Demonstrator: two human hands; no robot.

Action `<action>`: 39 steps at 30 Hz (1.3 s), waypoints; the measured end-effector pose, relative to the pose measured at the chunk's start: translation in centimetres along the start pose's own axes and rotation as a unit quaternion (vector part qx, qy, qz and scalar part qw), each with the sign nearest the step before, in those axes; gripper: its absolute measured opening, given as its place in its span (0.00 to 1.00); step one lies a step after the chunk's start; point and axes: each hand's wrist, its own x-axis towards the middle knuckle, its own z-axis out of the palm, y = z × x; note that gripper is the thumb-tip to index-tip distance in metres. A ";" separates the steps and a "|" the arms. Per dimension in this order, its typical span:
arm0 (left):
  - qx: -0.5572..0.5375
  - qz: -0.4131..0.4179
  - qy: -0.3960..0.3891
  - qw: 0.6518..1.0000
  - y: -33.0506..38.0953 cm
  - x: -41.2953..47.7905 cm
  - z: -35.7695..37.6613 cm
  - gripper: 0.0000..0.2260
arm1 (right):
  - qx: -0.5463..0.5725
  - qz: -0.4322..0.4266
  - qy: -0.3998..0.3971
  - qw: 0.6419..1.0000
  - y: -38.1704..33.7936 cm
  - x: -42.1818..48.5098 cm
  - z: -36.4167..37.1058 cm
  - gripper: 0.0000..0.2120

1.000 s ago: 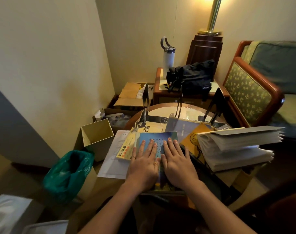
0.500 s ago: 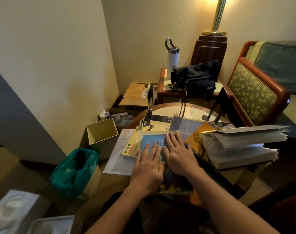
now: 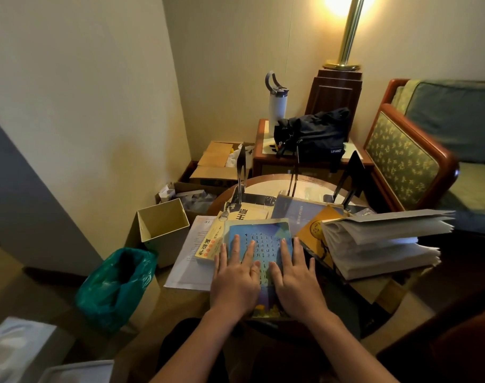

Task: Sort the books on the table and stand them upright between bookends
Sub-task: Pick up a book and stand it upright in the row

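Cardboard box: holding white crumpled wrap. Green-bagged bin: contents too dark to tell. Blue book: lying flat atop pile, tabletop centre; cover w/ character columns, worn edges. Left grip, right grip: fingers straight, pressing on cover.

Hands: two, left hand and right hand; bookends: three, upper centre of the frame; books: at least six, including one blue book and one thick open book; water bottle: one; black bag: one; lamp: one.
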 end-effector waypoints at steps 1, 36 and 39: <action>-0.008 0.003 -0.003 1.000 0.0 0.2 -0.2 0.24 | 0.001 0.002 0.000 1.000 0.2 -0.1 0.2 0.32; -0.498 0.036 0.045 0.865 4.4 -0.9 -7.4 0.30 | 0.221 -0.051 0.081 0.971 -0.3 -0.4 -5.2 0.27; -0.405 0.130 0.163 0.890 5.9 -0.7 -8.7 0.34 | 0.276 -0.053 0.115 0.953 -2.6 0.8 -8.0 0.28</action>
